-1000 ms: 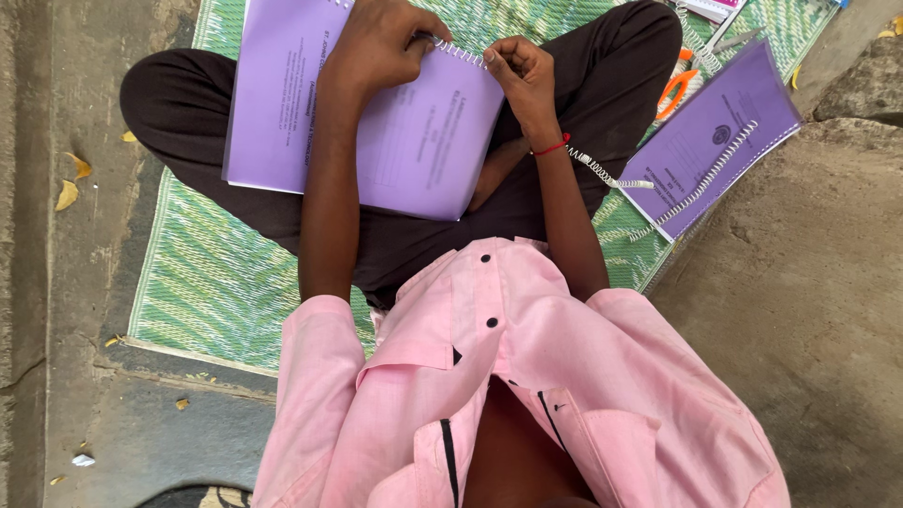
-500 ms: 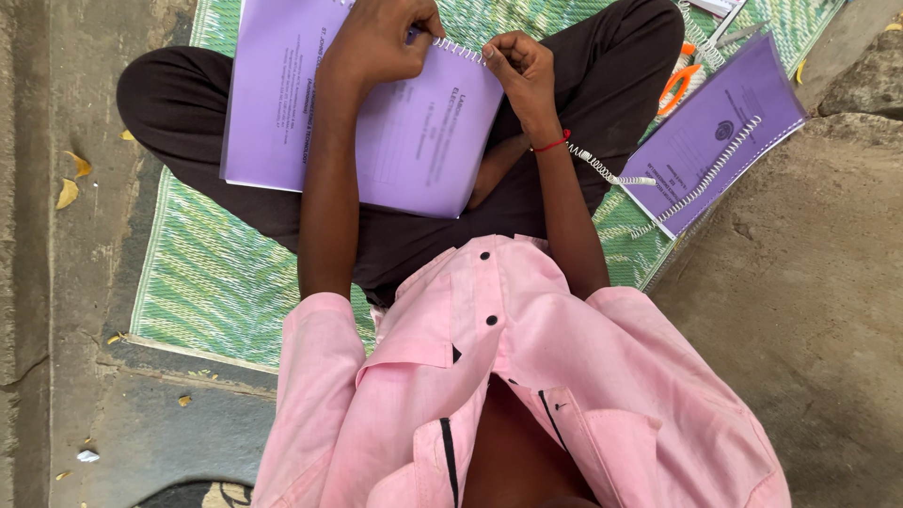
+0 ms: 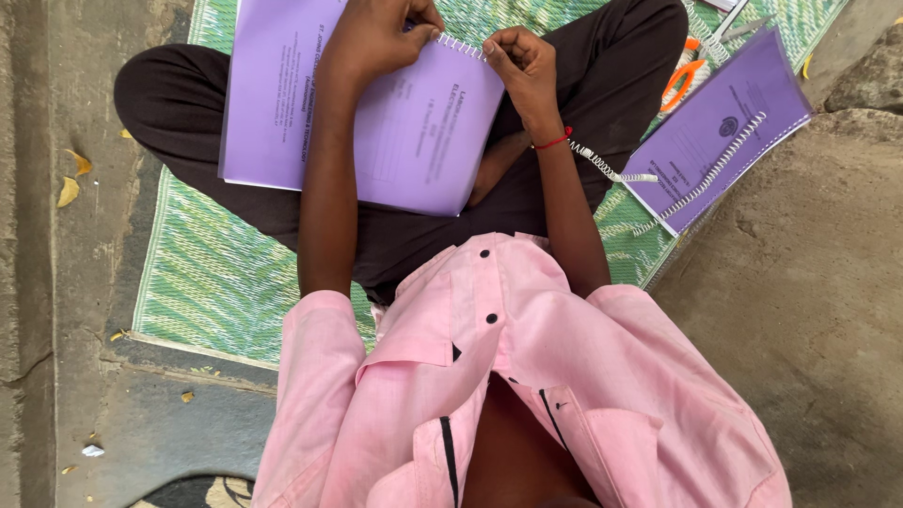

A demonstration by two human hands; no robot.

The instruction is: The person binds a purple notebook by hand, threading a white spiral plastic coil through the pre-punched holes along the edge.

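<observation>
Both hands pinch the white spiral coil [image 3: 459, 44] at the purple booklet's [image 3: 376, 122] 12 o'clock edge: left hand [image 3: 376, 38] should steady, right hand [image 3: 517, 56] twist evenly through each hole

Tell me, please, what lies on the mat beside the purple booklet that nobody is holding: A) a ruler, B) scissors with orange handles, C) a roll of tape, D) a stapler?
B: scissors with orange handles lie on the green woven mat just beyond the loose purple booklet, while both hands work at the other booklet's spiral.
</observation>
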